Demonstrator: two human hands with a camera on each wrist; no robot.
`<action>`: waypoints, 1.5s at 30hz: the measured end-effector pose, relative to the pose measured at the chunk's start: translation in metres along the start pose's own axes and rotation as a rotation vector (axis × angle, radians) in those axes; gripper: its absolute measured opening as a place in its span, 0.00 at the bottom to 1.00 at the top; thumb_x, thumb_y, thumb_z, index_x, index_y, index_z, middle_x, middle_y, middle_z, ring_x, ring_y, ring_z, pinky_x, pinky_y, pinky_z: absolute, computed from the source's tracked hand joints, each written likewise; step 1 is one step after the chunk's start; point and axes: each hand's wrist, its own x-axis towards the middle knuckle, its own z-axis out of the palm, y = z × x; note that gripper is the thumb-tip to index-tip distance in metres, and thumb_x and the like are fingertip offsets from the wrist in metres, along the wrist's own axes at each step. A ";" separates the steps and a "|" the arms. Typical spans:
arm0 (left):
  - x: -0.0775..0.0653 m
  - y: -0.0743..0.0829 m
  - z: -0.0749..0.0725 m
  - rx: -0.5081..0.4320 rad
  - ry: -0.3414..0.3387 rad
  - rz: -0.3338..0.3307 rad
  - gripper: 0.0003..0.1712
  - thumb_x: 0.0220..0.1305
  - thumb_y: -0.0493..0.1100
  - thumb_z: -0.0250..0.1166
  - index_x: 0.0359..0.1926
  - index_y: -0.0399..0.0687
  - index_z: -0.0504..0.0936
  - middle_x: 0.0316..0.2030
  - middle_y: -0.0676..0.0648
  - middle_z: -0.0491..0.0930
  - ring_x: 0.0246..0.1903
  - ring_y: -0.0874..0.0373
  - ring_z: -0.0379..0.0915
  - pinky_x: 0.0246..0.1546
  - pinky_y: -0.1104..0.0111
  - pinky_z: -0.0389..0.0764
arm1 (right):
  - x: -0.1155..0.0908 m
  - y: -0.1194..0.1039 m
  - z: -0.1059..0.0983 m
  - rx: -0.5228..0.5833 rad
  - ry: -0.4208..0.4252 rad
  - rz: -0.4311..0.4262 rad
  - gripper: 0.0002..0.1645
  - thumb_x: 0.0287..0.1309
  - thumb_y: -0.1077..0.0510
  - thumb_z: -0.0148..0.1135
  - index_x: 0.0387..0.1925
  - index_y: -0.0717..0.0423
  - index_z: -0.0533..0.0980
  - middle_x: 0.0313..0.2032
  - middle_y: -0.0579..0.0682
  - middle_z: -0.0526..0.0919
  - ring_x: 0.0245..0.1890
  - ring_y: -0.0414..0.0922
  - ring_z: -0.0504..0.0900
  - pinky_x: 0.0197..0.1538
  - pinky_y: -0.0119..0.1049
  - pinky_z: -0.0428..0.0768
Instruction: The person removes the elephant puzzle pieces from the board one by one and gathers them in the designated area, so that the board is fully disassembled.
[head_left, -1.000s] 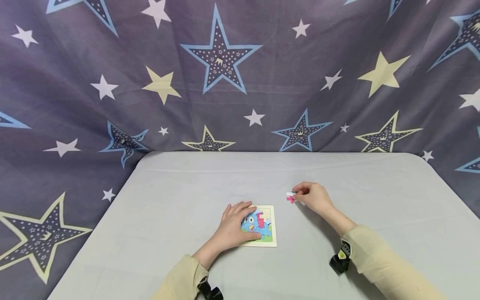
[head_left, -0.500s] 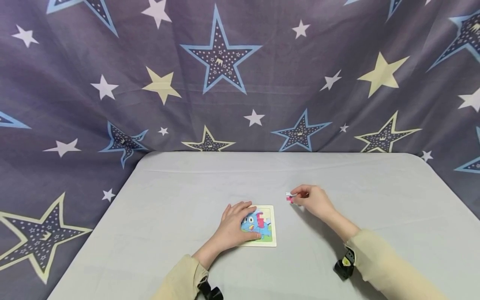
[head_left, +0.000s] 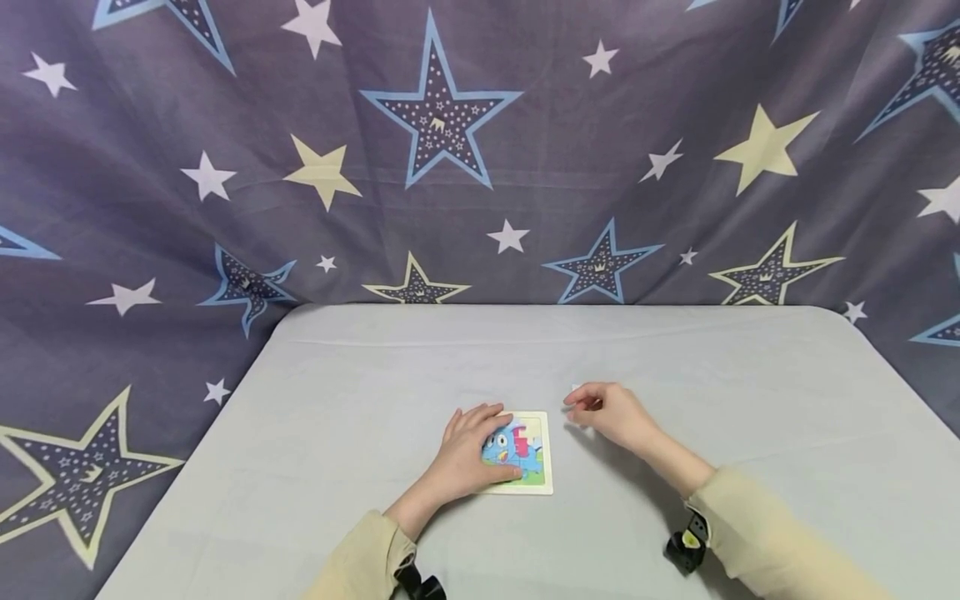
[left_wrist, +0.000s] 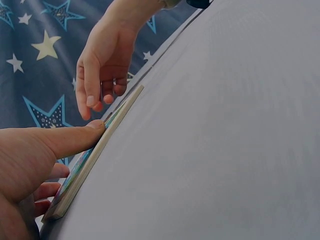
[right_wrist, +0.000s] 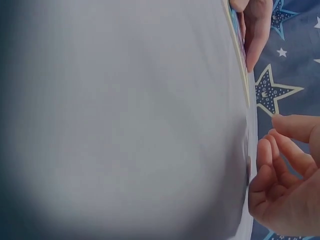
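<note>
A small square jigsaw puzzle (head_left: 534, 467) in a pale wooden frame lies on the table, showing a blue cartoon character with pink parts. My left hand (head_left: 463, 454) rests across its left side, thumb and fingers spread over it and hiding that part. To the right of the frame, my right hand (head_left: 611, 412) hovers with thumb and forefinger tips close together; in the right wrist view nothing shows between these fingers (right_wrist: 287, 147). Just a pale corner of a loose puzzle piece (head_left: 575, 387) peeks out behind the right fingertips; the rest is hidden.
A light grey cloth covers the table (head_left: 360, 375). Behind it hangs a dark curtain (head_left: 525, 142) printed with stars. Black straps with small devices sit at both wrists, such as the right wrist device (head_left: 686, 546).
My right hand has let go of the pink and white puzzle piece and moved slightly left and nearer, covering most of it. The left hand and the framed puzzle have stayed put.
</note>
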 end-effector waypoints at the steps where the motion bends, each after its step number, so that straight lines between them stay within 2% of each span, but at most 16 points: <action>1: 0.000 0.000 0.000 -0.001 0.000 -0.001 0.42 0.44 0.57 0.70 0.61 0.48 0.69 0.64 0.46 0.62 0.66 0.47 0.49 0.66 0.48 0.38 | -0.001 -0.001 0.001 -0.001 -0.006 -0.003 0.10 0.47 0.61 0.64 0.35 0.58 0.80 0.26 0.47 0.79 0.26 0.41 0.73 0.29 0.30 0.72; 11: -0.001 -0.001 0.001 0.010 0.005 -0.002 0.43 0.45 0.58 0.70 0.61 0.49 0.68 0.64 0.46 0.62 0.66 0.47 0.49 0.66 0.48 0.38 | -0.007 -0.012 0.013 -0.008 -0.052 -0.042 0.10 0.46 0.61 0.65 0.35 0.57 0.80 0.25 0.44 0.79 0.26 0.40 0.73 0.27 0.30 0.71; 15: -0.001 -0.001 0.000 0.009 0.007 -0.002 0.43 0.44 0.58 0.70 0.61 0.49 0.68 0.64 0.46 0.61 0.66 0.47 0.49 0.66 0.48 0.39 | -0.008 -0.015 0.017 -0.020 -0.064 -0.086 0.09 0.47 0.61 0.65 0.34 0.56 0.80 0.25 0.44 0.79 0.26 0.40 0.73 0.27 0.29 0.71; 21: -0.001 0.000 -0.001 -0.001 0.002 -0.004 0.43 0.44 0.58 0.70 0.61 0.48 0.69 0.65 0.45 0.61 0.66 0.47 0.49 0.66 0.47 0.38 | -0.010 -0.017 0.023 -0.041 -0.079 -0.150 0.09 0.46 0.61 0.66 0.34 0.56 0.81 0.27 0.43 0.80 0.28 0.40 0.73 0.31 0.29 0.72; 27: -0.001 0.001 -0.001 -0.005 -0.002 -0.013 0.43 0.45 0.58 0.70 0.61 0.49 0.68 0.65 0.46 0.61 0.66 0.48 0.49 0.66 0.48 0.37 | -0.012 -0.022 0.027 -0.057 -0.089 -0.177 0.08 0.48 0.61 0.66 0.34 0.55 0.81 0.29 0.43 0.82 0.29 0.39 0.73 0.34 0.30 0.72; 45: -0.001 0.000 0.000 0.001 0.000 -0.005 0.42 0.45 0.59 0.69 0.61 0.48 0.68 0.64 0.46 0.61 0.66 0.47 0.49 0.65 0.47 0.38 | -0.014 -0.023 0.031 -0.003 -0.173 -0.187 0.11 0.45 0.65 0.67 0.35 0.57 0.79 0.32 0.49 0.81 0.25 0.41 0.70 0.23 0.28 0.70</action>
